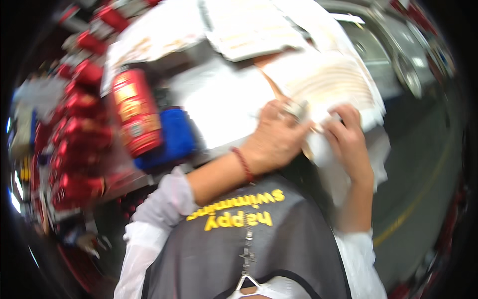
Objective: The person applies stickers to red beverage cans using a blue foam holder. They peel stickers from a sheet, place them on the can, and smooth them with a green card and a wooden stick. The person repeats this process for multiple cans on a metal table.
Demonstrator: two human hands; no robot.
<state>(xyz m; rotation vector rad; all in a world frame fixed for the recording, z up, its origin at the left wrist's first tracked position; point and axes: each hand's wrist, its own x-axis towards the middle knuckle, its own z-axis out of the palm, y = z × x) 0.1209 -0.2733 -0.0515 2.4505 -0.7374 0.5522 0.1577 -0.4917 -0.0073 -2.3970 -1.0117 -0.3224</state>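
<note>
While left hand (276,137) pinches small metal clip (298,108) and right hand (348,134) grips paper stack (328,82), judge sheets light, floppy, slippery; hold stack edge beside clip.

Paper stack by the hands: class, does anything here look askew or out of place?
Yes. The paper stack is fanned out, its edges stepped rather than squared. The left hand and right hand rest on its near edge. The picture is blurred, so no damage can be judged.
</note>
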